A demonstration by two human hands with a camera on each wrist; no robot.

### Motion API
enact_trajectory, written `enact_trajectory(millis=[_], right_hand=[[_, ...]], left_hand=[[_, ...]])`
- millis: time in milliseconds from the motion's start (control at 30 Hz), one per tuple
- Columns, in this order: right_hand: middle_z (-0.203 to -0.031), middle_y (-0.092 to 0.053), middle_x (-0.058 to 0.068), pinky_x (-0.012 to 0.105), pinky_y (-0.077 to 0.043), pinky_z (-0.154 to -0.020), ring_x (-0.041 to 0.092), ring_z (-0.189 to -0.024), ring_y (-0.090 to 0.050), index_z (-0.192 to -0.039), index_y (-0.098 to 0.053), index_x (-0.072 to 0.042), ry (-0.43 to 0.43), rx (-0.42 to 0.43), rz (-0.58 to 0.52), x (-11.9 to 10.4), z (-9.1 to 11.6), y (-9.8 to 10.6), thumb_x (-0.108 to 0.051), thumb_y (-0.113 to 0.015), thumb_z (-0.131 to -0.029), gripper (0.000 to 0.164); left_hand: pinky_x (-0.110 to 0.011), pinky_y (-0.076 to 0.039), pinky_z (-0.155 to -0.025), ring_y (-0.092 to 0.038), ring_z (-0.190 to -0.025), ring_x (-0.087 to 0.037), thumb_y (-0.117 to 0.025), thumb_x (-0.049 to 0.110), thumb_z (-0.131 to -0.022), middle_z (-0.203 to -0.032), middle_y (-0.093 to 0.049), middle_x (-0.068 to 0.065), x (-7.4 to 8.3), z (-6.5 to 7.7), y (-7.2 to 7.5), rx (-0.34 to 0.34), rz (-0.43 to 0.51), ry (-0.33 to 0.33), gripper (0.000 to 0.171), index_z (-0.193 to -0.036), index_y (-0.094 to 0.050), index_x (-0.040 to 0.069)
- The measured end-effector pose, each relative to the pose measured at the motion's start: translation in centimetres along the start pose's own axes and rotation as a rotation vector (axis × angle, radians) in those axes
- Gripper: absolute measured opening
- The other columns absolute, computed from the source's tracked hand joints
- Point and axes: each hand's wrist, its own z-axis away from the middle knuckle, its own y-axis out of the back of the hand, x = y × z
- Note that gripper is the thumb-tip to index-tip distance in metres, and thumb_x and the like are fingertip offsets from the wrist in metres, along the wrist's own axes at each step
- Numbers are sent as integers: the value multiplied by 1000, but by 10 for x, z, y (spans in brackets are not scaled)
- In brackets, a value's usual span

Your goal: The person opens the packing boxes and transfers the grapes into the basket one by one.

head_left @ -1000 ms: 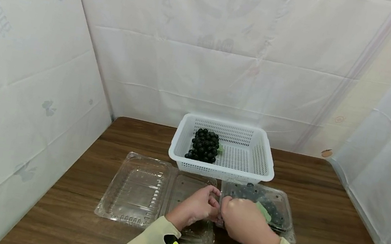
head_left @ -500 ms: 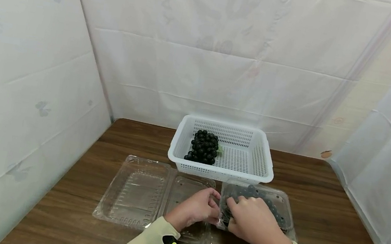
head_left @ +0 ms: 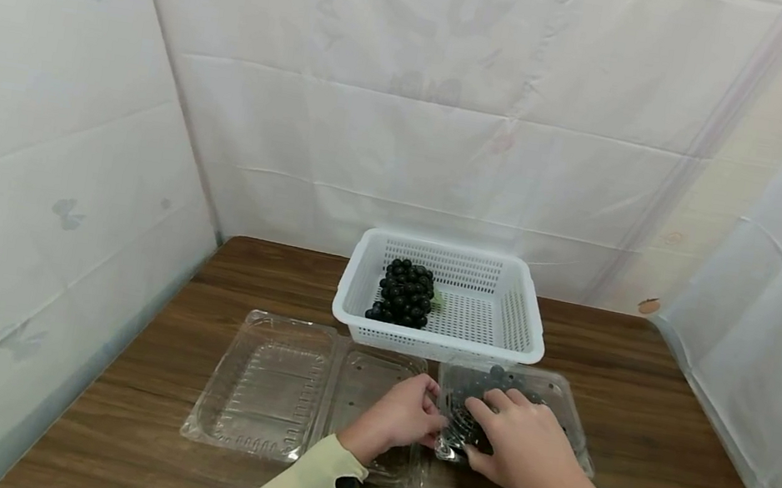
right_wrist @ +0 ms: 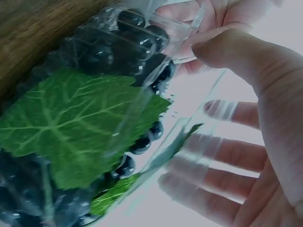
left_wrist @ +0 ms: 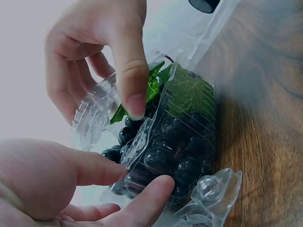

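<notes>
Pretty basic setup: a dark wood-grain desk [head_left: 638, 416] pushed into a corner, boxed in on the left, back and right by white sheeting [head_left: 411, 112] with faint printed marks and fold creases. Light's soft and even, no hard shadows anywhere on the desk.

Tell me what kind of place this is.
Probably a staged recording booth, not a kitchen: white sheeting walls off a wood-grain table that holds only a white basket of dark grapes and clear clamshell boxes.
</notes>
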Motion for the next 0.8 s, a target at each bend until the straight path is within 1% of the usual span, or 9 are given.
enact_trajectory(millis=[67, 100, 267, 400, 467, 567, 600, 733, 800], right_hand=[[-106, -69, 2, 35, -56, -63, 19, -86, -64, -115, -73, -19, -7, 8, -29, 3, 4, -2, -44, -89, -73, 51], [-111, -69, 3, 37, -57, -68, 20, -91, -64, -118, -73, -18, -11, 13, -46, 5, 6, -3, -43, -90, -73, 54], [-125, -67, 7, 44, -59, -84, 24, -110, -65, -128, -70, -19, -19, 52, -100, 19, 19, -10, -43, -90, -73, 62], [-129, -66, 6, 46, -58, -89, 24, -116, -63, -132, -68, -22, -32, 69, -146, 31, 30, -14, -42, -90, -73, 66], [-131, -65, 5, 45, -58, -89, 23, -118, -62, -134, -67, -23, -38, 75, -168, 37, 35, -15, -42, -91, -73, 68], [-133, -63, 5, 45, -59, -88, 23, -120, -62, -137, -65, -25, -41, 73, -198, 43, 43, -15, -44, -90, -74, 70], [-134, -63, 4, 45, -59, -88, 22, -120, -62, -137, -65, -26, -44, 69, -202, 45, 45, -14, -45, -90, -74, 71], [-136, -62, 2, 49, -55, -95, 20, -120, -63, -137, -64, -27, -68, 51, -206, 53, 55, -10, -45, -92, -72, 73], [-135, -63, 0, 47, -54, -94, 19, -119, -63, -135, -66, -26, -70, 60, -197, 57, 59, -8, -43, -93, -70, 72]], left_hand=[[-45, -62, -73, -71, -72, -29, -69, 3, -96, -93, -65, -11, 1, 0, 1, -1, -11, 2, 36, -129, -53, 0], [-45, -62, -73, -72, -73, -29, -69, 3, -96, -93, -66, -11, 1, 1, 1, -1, -20, 2, 37, -129, -53, 0], [-42, -62, -72, -73, -74, -28, -70, 5, -96, -92, -65, -9, 2, 0, 2, 4, -61, 8, 39, -131, -54, 1], [-41, -61, -74, -74, -75, -28, -71, 6, -95, -90, -65, -8, 2, 1, 2, 16, -81, 10, 39, -131, -54, 1], [-43, -61, -75, -74, -76, -28, -72, 5, -95, -90, -65, -8, 3, 2, 1, 20, -69, 11, 40, -130, -54, 1], [-42, -61, -75, -74, -75, -27, -72, 4, -94, -90, -65, -8, 4, 2, 0, 29, -67, 5, 41, -130, -54, 0], [-41, -62, -74, -74, -75, -26, -72, 4, -94, -90, -66, -8, 4, 3, -1, 32, -68, 1, 41, -130, -54, 0], [-38, -61, -71, -73, -73, -24, -72, 3, -94, -89, -65, -7, 4, 3, -2, 45, -90, -14, 40, -130, -54, -1], [-37, -60, -70, -72, -73, -22, -72, 4, -94, -90, -64, -6, 5, 3, -2, 47, -109, -19, 40, -130, -54, -1]])
